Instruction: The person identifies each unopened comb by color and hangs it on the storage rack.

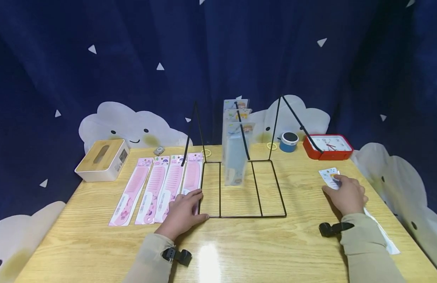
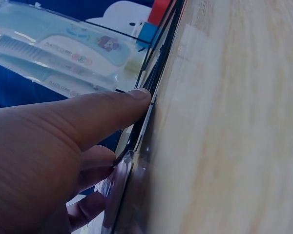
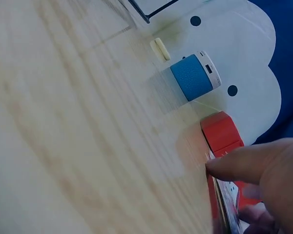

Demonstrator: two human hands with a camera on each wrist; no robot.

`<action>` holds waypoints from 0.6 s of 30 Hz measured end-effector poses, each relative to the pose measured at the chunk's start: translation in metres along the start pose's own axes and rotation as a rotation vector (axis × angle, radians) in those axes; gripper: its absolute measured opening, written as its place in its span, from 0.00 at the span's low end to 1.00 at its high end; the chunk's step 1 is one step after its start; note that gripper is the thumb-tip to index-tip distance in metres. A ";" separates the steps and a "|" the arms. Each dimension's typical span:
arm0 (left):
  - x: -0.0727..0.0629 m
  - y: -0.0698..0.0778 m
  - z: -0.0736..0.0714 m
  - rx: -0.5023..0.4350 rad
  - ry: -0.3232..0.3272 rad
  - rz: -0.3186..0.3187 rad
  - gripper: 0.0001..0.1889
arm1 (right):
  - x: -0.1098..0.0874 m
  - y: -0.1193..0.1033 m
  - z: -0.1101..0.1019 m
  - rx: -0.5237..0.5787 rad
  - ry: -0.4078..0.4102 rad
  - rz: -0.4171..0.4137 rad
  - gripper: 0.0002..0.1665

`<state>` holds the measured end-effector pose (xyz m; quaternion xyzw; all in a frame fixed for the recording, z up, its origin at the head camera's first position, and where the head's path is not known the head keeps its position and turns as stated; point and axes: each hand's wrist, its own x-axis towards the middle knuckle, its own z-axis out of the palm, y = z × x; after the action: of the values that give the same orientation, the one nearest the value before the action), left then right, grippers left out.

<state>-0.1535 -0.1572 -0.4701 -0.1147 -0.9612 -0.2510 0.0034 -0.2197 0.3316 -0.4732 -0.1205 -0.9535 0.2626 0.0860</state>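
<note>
My left hand (image 1: 183, 212) grips the near left corner of a black wire rack (image 1: 239, 216), thumb on the bar in the left wrist view. Several pink packaged combs (image 1: 131, 188) lie in a row beside that hand. Light blue packaged combs (image 1: 236, 157) hang one behind another on the rack's middle arm; the left wrist view shows them as clear packs (image 2: 88, 46). At the right, my right hand (image 1: 347, 194) pinches a long packaged comb (image 1: 329, 177) with a printed top, lying on the table. The hand covers its middle.
A white tissue box with a wooden lid (image 1: 101, 157) stands at the back left, near a small grey square gadget (image 1: 159, 151). A blue speaker (image 1: 288, 143) and a red clock (image 1: 328, 147) stand at the back right. Two yellow rings (image 1: 272, 146) are behind the rack.
</note>
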 end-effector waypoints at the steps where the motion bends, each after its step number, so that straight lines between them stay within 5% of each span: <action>1: 0.000 0.000 0.000 0.000 0.002 0.002 0.39 | 0.000 0.000 -0.001 -0.007 -0.005 0.001 0.43; 13: 0.001 0.000 0.000 0.015 0.004 0.011 0.39 | -0.001 -0.003 -0.019 -0.091 -0.198 -0.025 0.51; 18: 0.000 -0.001 0.001 0.024 0.005 0.004 0.39 | 0.002 -0.006 -0.024 -0.079 -0.319 0.029 0.55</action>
<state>-0.1537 -0.1574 -0.4710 -0.1160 -0.9639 -0.2397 0.0079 -0.2166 0.3392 -0.4494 -0.0942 -0.9628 0.2417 -0.0752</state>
